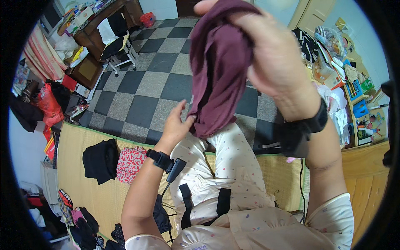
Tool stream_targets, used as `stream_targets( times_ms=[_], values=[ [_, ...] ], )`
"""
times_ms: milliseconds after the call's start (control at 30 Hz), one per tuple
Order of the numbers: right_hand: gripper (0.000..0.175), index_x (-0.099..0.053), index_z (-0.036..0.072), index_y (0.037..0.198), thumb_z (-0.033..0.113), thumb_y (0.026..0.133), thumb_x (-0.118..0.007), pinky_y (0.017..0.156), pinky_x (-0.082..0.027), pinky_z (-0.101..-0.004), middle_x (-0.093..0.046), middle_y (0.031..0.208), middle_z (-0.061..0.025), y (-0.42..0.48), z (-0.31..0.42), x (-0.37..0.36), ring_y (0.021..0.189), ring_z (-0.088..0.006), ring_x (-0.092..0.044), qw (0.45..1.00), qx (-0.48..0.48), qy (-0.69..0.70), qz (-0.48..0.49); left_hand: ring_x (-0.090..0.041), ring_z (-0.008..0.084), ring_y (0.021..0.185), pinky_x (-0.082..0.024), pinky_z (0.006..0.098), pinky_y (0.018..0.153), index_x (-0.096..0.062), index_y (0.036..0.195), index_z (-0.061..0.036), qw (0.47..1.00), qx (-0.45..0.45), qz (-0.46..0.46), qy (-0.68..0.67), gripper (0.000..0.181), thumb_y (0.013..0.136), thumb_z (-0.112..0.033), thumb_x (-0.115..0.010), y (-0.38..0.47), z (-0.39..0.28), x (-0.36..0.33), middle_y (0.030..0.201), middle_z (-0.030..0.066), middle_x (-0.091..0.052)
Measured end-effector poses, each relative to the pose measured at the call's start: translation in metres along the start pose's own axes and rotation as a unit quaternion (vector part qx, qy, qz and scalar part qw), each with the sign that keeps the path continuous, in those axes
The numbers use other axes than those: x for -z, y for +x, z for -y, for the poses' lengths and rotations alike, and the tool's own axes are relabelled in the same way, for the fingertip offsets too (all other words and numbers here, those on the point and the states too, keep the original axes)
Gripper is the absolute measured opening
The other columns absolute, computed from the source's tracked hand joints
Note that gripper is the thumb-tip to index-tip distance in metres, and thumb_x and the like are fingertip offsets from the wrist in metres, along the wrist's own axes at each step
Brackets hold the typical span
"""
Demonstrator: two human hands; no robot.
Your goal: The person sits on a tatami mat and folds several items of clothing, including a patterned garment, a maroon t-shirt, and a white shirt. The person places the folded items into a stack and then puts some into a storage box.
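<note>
A maroon cloth garment (218,72) hangs in front of me above my knees. My right hand (272,47) is raised and closed on its upper part. At the garment's lower left edge is my left hand (179,125), its fingertips at the fabric; whether they pinch it is hard to tell. On the mat to my left lie a folded black cloth (100,161) and, touching it, a folded red-and-white patterned cloth (132,164). Both of my wrists wear black straps with devices.
I sit on a woven straw mat (72,150). More clothes (84,231) lie at the lower left. Ahead, a swivel chair (117,40) stands on the checkered floor (153,82). Shelves with many small items (359,93) stand at right, beside a wooden board (365,181). A black cable (302,187) runs along the mat's right side.
</note>
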State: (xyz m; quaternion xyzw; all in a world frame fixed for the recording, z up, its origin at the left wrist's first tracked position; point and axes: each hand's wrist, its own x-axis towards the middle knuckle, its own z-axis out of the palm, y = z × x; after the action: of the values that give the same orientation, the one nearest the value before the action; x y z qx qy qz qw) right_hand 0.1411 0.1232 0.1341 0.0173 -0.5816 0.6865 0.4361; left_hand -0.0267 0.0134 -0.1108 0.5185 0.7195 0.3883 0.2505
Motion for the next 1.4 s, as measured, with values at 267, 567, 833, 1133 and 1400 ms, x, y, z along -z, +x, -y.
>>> stream_targets(
  times_ms=[267, 567, 833, 1133, 1400],
  values=[
    [0.028, -0.058, -0.006, 0.113, 0.010, 0.098, -0.039, 0.079, -0.055, -0.0352, -0.064, 0.097, -0.0162, 0.007, 0.053, 0.033, 0.087, -0.0252, -0.064, 0.996, 0.017, 0.003, -0.093, -0.067, 0.0237, 0.094, -0.056, 0.0360, 0.079, -0.048, 0.133, -0.0001, 0.912, 0.286, 0.118, -0.268, 0.041, 0.098, -0.020, -0.045, -0.018, 0.009, -0.015, 0.116, 0.0148, -0.064],
    [0.023, -0.061, 0.001, 0.114, 0.008, 0.095, -0.050, 0.078, -0.052, -0.0250, -0.067, 0.101, -0.0064, 0.014, 0.046, 0.138, 0.087, -0.0126, -0.064, 0.952, -0.014, -0.252, -0.172, -0.066, 0.0279, 0.094, -0.058, 0.0386, 0.075, -0.052, 0.123, -0.0023, 0.869, 0.204, -0.049, -0.449, 0.046, 0.102, -0.039, -0.034, 0.017, -0.031, 0.173, 0.114, 0.0140, -0.061],
    [0.020, -0.062, 0.001, 0.104, 0.016, 0.093, -0.059, 0.063, -0.045, -0.0217, -0.061, 0.084, -0.0006, 0.003, 0.032, 0.161, 0.071, -0.0074, -0.055, 0.890, -0.052, -0.430, -0.145, -0.064, 0.0235, 0.096, -0.051, 0.0400, 0.082, -0.055, 0.116, -0.0049, 0.949, 0.241, -0.111, -0.168, 0.057, 0.098, -0.053, -0.030, 0.024, -0.063, 0.230, 0.116, 0.0138, -0.061],
    [0.032, -0.059, -0.002, 0.118, 0.018, 0.099, -0.042, 0.070, -0.056, -0.0277, -0.065, 0.094, -0.0073, -0.001, 0.030, 0.146, 0.080, -0.0138, -0.063, 0.869, -0.101, -0.462, -0.143, -0.062, 0.0277, 0.107, -0.055, 0.0401, 0.085, -0.052, 0.123, -0.0014, 0.860, 0.089, -0.186, -0.468, 0.035, 0.104, -0.025, -0.036, 0.036, -0.091, 0.207, 0.119, 0.0147, -0.061],
    [0.029, -0.058, 0.008, 0.118, 0.013, 0.095, -0.040, 0.068, -0.054, -0.0274, -0.065, 0.099, -0.0037, -0.003, 0.022, 0.171, 0.082, -0.0123, -0.064, 0.872, -0.171, -0.413, -0.202, -0.063, 0.0153, 0.097, -0.053, 0.0349, 0.086, -0.045, 0.135, -0.0047, 0.919, 0.014, 0.005, -0.394, 0.042, 0.094, -0.003, -0.053, 0.029, -0.106, 0.210, 0.109, 0.0077, -0.063]
  ],
)
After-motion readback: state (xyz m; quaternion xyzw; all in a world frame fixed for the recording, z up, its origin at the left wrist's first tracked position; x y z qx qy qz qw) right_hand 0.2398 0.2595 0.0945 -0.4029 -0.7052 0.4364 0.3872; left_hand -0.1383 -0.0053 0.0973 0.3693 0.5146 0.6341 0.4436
